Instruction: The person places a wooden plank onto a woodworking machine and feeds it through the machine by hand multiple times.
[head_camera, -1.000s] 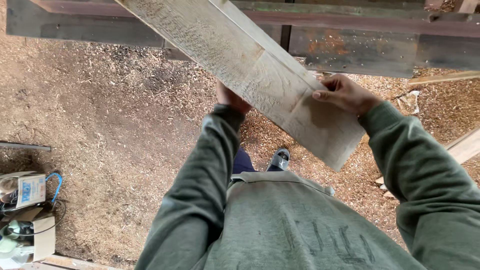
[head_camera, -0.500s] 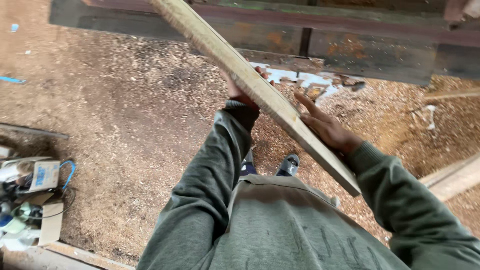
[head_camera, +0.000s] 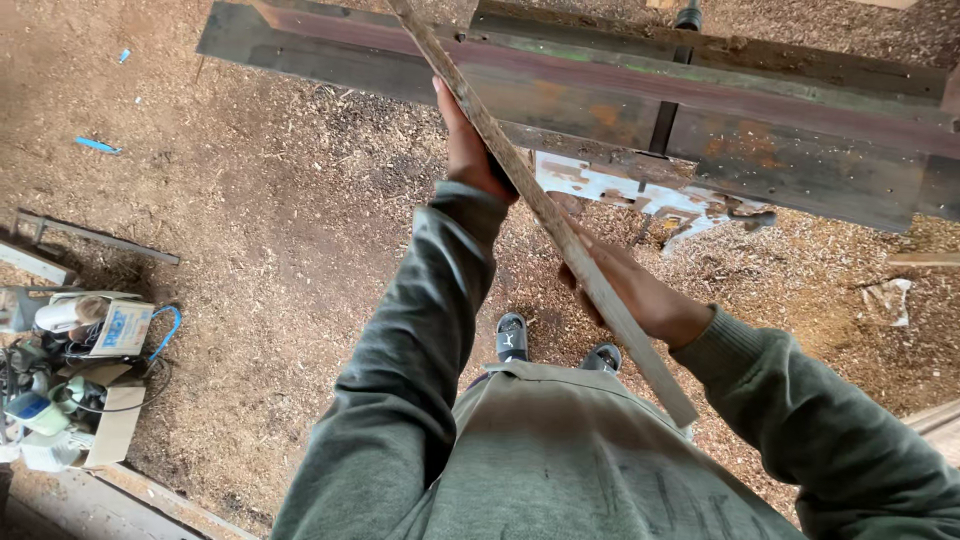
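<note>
A long pale wooden board (head_camera: 560, 235) runs diagonally from the top centre down to my right side, turned so that only its thin edge shows. My left hand (head_camera: 468, 150) presses against its left face higher up, fingers stretched along the wood. My right hand (head_camera: 640, 295) grips it lower down, close to its near end. Both arms wear green sleeves. My two dark shoes (head_camera: 512, 337) stand on the sawdust-covered ground below.
A long rusty steel beam (head_camera: 800, 130) lies across the top of the view. At the left edge sit a cardboard box with bottles, a blue cable and small containers (head_camera: 80, 370). A thin metal bar (head_camera: 95, 235) lies on the sawdust, planks at the right (head_camera: 935, 415).
The board has turned from showing its broad flat face to standing edge-on. My view has swung down and left, and both hands have kept hold of the board.
</note>
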